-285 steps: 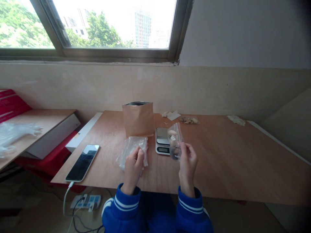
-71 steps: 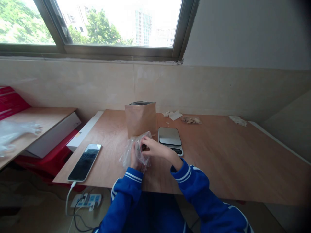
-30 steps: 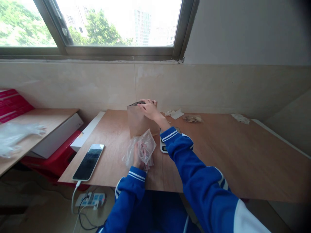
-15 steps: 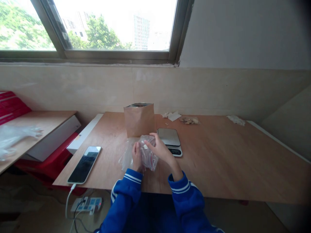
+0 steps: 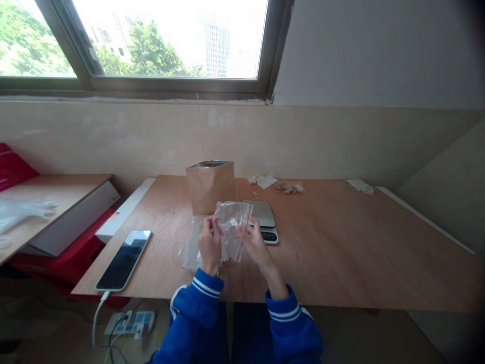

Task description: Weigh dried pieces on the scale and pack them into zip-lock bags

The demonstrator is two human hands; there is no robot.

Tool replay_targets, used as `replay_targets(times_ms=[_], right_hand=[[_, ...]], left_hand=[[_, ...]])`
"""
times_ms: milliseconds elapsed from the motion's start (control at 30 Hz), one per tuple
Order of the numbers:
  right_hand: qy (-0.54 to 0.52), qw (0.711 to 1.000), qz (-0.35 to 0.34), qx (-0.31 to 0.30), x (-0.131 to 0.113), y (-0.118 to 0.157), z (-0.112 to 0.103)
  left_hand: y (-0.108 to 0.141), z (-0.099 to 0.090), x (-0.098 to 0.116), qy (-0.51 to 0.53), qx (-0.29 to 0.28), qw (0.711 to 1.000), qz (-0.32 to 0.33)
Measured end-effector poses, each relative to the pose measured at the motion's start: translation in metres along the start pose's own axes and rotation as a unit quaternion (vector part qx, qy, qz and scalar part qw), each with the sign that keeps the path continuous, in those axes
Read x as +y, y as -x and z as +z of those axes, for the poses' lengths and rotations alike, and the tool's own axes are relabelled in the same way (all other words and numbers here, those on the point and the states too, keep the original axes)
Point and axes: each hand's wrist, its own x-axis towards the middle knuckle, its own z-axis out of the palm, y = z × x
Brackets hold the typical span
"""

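1. Clear zip bag (image 5: 227, 213) is held up between both hands, above the loose clear bags (image 5: 190, 250), in front of the brown pouch (image 5: 210, 188). Left hand (image 5: 210, 237) has thumb and finger clamped on its left side. Right hand (image 5: 253, 237) has fingers at the red-striped zip edge; can't tell if pinched or only touching.
2. Slip risk: film looks thin and slick. If the right fingers aren't gripping, the zip edge could spring away and the bag fold.
3. Sticking risk: loose bags sit right under the left hand; static or a careless pinch could drag one along.
4. Knock risk: the scale (image 5: 260, 213) is close behind the right hand; a wide pull could bump it.
5. Tip risk: pouch stands open-topped near the bag; a forward nudge might topple it.
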Motion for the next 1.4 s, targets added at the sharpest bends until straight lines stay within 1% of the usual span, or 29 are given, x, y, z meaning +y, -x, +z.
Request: replay_targets(times_ms=[67, 133, 200, 267, 300, 333, 400, 467, 500, 567, 633, 667, 700, 767, 833, 933, 1033, 1100, 1200, 1267, 1400], right_hand=[[-0.012, 0.997, 0.043, -0.063, 0.012, 0.008, 0.01], [-0.013, 0.992, 0.062, -0.105, 0.019, 0.014, 0.014], [-0.001, 0.99, 0.062, -0.129, 0.021, 0.017, 0.013], [0.035, 0.989, 0.044, -0.139, 0.022, 0.019, 0.004], [0.064, 0.99, 0.03, -0.126, 0.022, 0.02, -0.002], [0.101, 0.99, 0.013, -0.097, 0.023, 0.022, -0.01], [0.182, 0.983, -0.013, -0.012, 0.028, 0.025, -0.03], [0.254, 0.965, -0.013, 0.062, 0.034, 0.028, -0.051], [0.281, 0.956, -0.008, 0.085, 0.036, 0.029, -0.061], [0.321, 0.941, 0.002, 0.108, 0.04, 0.029, -0.075], [0.353, 0.928, 0.001, 0.117, 0.041, 0.028, -0.082], [0.37, 0.922, 0.002, 0.116, 0.041, 0.027, -0.083], [0.389, 0.914, 0.007, 0.112, 0.04, 0.026, -0.083], [0.431, 0.896, 0.024, 0.102, 0.036, 0.025, -0.082], [0.472, 0.875, 0.044, 0.1, 0.03, 0.025, -0.079], [0.502, 0.854, 0.073, 0.116, 0.021, 0.026, -0.078], [0.497, 0.854, 0.095, 0.122, 0.014, 0.023, -0.077], [0.499, 0.85, 0.116, 0.122, 0.011, 0.019, -0.076], [0.508, 0.836, 0.169, 0.117, 0.009, 0.01, -0.078], [0.502, 0.842, 0.166, 0.104, 0.009, 0.006, -0.082], [0.457, 0.885, 0.068, 0.057, 0.012, 0.009, -0.096]], left_hand=[[-0.003, -0.009, 0.006, -0.021, 0.018, 1.0, -0.004], [-0.005, -0.019, 0.01, -0.054, 0.035, 0.998, -0.005], [-0.008, -0.03, 0.012, -0.091, 0.045, 0.995, -0.01], [-0.011, -0.039, 0.009, -0.13, 0.047, 0.99, -0.027], [-0.012, -0.043, 0.006, -0.152, 0.045, 0.987, -0.038], [-0.014, -0.047, 0.001, -0.177, 0.042, 0.982, -0.052], [-0.017, -0.052, -0.01, -0.229, 0.027, 0.97, -0.078], [-0.019, -0.056, -0.021, -0.273, 0.011, 0.958, -0.085], [-0.019, -0.056, -0.024, -0.293, 0.011, 0.953, -0.073], [-0.017, -0.054, -0.024, -0.328, 0.034, 0.944, -0.025], [-0.012, -0.05, -0.015, -0.341, 0.067, 0.937, 0.043], [-0.009, -0.046, -0.01, -0.335, 0.072, 0.936, 0.079], [-0.006, -0.042, -0.005, -0.321, 0.062, 0.938, 0.117], [-0.002, -0.033, 0.0, -0.291, 0.006, 0.939, 0.181], [-0.001, -0.023, -0.007, -0.282, -0.061, 0.934, 0.209], [0.001, -0.012, -0.036, -0.305, -0.138, 0.921, 0.201], [0.004, -0.007, -0.065, -0.326, -0.191, 0.907, 0.184], [0.007, -0.007, -0.075, -0.331, -0.21, 0.903, 0.174], [0.008, -0.009, -0.076, -0.33, -0.22, 0.904, 0.158], [0.008, -0.01, -0.073, -0.325, -0.224, 0.907, 0.149], [0.006, -0.011, -0.069, -0.315, -0.23, 0.91, 0.141]])
